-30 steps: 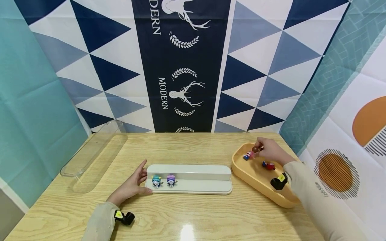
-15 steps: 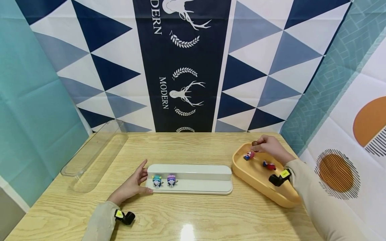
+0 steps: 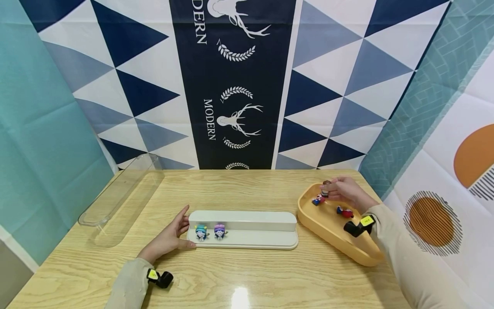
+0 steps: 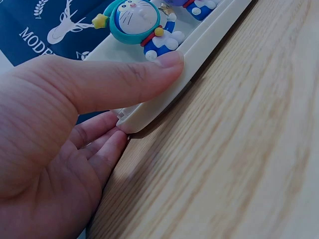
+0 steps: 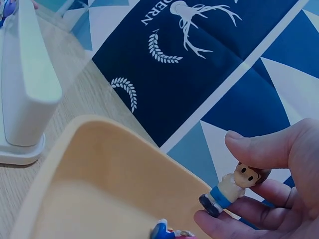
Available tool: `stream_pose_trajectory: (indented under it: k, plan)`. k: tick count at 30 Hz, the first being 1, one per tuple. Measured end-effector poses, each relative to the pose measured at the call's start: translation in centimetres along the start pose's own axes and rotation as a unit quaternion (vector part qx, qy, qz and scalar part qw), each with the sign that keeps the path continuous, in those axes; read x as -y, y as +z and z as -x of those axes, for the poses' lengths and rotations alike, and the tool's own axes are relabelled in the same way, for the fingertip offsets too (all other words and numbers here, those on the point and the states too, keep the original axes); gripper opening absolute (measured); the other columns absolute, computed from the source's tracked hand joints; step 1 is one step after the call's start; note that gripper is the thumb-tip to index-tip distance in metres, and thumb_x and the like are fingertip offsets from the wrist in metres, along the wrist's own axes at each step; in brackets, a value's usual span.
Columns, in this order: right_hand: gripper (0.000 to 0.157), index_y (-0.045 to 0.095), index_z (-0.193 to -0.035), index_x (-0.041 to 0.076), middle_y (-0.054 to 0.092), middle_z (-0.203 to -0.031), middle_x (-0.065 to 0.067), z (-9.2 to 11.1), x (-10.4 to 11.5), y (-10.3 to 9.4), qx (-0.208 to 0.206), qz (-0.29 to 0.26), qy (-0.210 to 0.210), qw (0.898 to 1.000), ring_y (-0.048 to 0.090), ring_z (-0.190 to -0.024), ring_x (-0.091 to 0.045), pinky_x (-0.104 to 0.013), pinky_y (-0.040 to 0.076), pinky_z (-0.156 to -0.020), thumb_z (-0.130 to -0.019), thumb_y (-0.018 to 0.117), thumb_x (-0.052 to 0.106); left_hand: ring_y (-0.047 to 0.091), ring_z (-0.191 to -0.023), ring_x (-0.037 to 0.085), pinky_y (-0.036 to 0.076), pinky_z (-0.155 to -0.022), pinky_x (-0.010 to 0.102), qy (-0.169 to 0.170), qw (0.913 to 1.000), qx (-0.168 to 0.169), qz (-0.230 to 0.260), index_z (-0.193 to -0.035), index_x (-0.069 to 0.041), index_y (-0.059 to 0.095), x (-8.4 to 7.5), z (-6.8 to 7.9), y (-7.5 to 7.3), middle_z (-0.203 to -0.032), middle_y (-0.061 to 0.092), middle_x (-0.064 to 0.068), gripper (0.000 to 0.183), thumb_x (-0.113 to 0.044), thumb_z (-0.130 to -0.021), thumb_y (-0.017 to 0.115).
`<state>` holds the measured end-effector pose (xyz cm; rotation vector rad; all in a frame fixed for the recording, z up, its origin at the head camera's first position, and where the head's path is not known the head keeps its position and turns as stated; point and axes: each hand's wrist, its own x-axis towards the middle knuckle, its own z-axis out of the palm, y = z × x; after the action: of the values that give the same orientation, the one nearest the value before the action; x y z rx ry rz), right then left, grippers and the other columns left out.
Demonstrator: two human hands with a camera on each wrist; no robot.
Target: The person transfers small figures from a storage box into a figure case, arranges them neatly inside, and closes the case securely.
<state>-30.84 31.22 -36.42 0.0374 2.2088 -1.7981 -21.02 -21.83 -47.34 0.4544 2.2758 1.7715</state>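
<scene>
My left hand (image 3: 170, 236) grips the left end of a cream two-level display stand (image 3: 254, 238), thumb on its front rim and fingers at the end. A teal-hooded cat figurine (image 4: 134, 22) sits just beyond that thumb. Beside it on the lower level is a purple-hooded figurine (image 3: 219, 231). My right hand (image 3: 345, 189) pinches a small brown-haired boy figurine (image 5: 230, 189) between thumb and fingers, tilted, above the far end of a yellow-orange tray (image 3: 328, 236). In that tray lie a blue-and-pink figurine (image 3: 318, 200) and a red-and-blue figurine (image 3: 344, 212).
A long clear plastic container (image 3: 123, 193) stands at the table's left side. Patterned cloth (image 3: 239, 86) hangs behind the wooden table (image 3: 216, 279). The tray's raised wall (image 5: 99, 122) lies near the display stand's right end.
My right hand has turned and lifted slightly, bringing the boy figurine more into view. My left hand, the display stand and the figurines on it have stayed put.
</scene>
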Motion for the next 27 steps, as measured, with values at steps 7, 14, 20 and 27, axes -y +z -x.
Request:
stream_pose_trajectory:
  k: [7, 14, 20, 27]
  plan:
    - [0.018, 0.046, -0.087, 0.002, 0.073, -0.08, 0.001, 0.2, -0.1, 0.3, 0.014, -0.042, 0.0, 0.999, 0.072, -0.074, -0.014, -0.034, 0.06, -0.079, -0.096, 0.061, 0.001, 0.03, -0.138, 0.048, 0.03, -0.115, 0.046, 0.002, 1.0, -0.001, 0.0, -0.159, -0.003, -0.006, 0.2, -0.1, 0.0, -0.145, 0.033, 0.031, 0.123, 0.007, -0.074, 0.083]
    - [0.024, 0.041, -0.093, 0.0, 0.073, -0.081, -0.002, 0.4, 0.3, 1.4, 0.016, -0.052, 0.003, 0.998, 0.072, -0.075, -0.015, -0.034, 0.061, -0.079, -0.095, 0.064, 0.003, 0.031, -0.138, 0.048, 0.029, -0.115, 0.046, 0.005, 1.0, -0.003, -0.002, -0.159, -0.003, -0.006, 0.2, 0.0, 0.0, -0.145, 0.034, 0.031, 0.124, 0.007, -0.074, 0.084]
    - [0.023, 0.042, -0.096, -0.001, 0.071, -0.083, -0.003, 0.7, 0.8, 2.7, 0.022, -0.036, -0.013, 0.999, 0.07, -0.073, -0.014, -0.034, 0.061, -0.079, -0.095, 0.064, 0.004, 0.03, -0.138, 0.048, 0.03, -0.115, 0.044, 0.009, 0.9999, -0.003, -0.002, -0.159, -0.002, -0.006, 0.2, 0.0, 0.1, -0.144, 0.033, 0.032, 0.123, 0.007, -0.074, 0.083]
    - [0.021, 0.043, -0.092, -0.001, 0.062, -0.085, -0.006, 1.0, 1.0, 4.6, 0.022, -0.029, -0.05, 0.998, 0.067, -0.074, -0.011, -0.038, 0.061, -0.081, -0.095, 0.064, 0.002, 0.03, -0.138, 0.048, 0.032, -0.115, 0.04, 0.008, 1.0, -0.001, 0.004, -0.159, -0.003, -0.006, 0.1, 0.1, 0.1, -0.145, 0.033, 0.031, 0.123, 0.007, -0.074, 0.083]
